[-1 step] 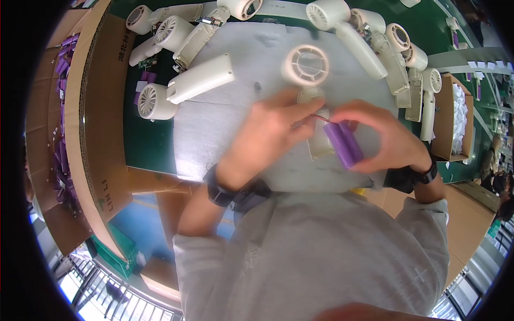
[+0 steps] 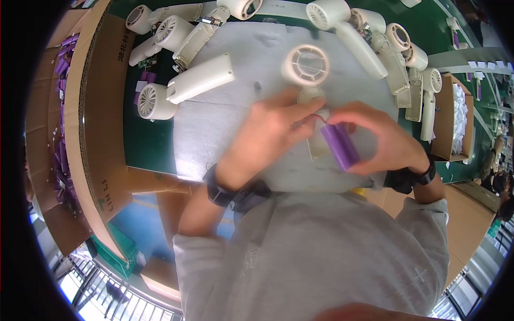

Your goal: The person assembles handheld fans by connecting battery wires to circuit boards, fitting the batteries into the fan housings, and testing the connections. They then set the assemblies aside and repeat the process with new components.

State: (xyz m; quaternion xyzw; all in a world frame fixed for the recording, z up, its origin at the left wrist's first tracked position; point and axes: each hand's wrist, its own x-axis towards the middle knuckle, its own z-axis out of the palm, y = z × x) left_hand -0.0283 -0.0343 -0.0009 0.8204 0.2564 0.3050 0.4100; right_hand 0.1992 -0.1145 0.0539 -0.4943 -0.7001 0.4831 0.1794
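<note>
Both hands are brought together over a grey foam mat (image 2: 214, 123) laid on the green surface (image 2: 160, 155). A purple battery pack (image 2: 339, 144) of two cylindrical cells is pinched by the right hand (image 2: 388, 142), thumb beneath and fingers curled over it, so that its upper end with thin red wires is kept turned toward the other hand. The left hand (image 2: 270, 134) is closed with its fingertips pressed at that wired end, seemingly steadying the leads. Directly under the fingers a cream handheld fan body (image 2: 306, 69) is laid flat, its round grille away from the person and its open handle under the battery pack, apparently so that the cavity is faced upward.

Beyond the hands and to either side, more cream fan bodies (image 2: 199, 80) are strewn, some on the mat, others on the surface, close but not in the way. To the left of the left hand, cardboard boxes (image 2: 101, 107) holding purple parts (image 2: 63, 59) are stood; to the right of the right hand, a further cardboard box (image 2: 447, 123) of white pieces is placed. Dark bands are worn on both wrists.
</note>
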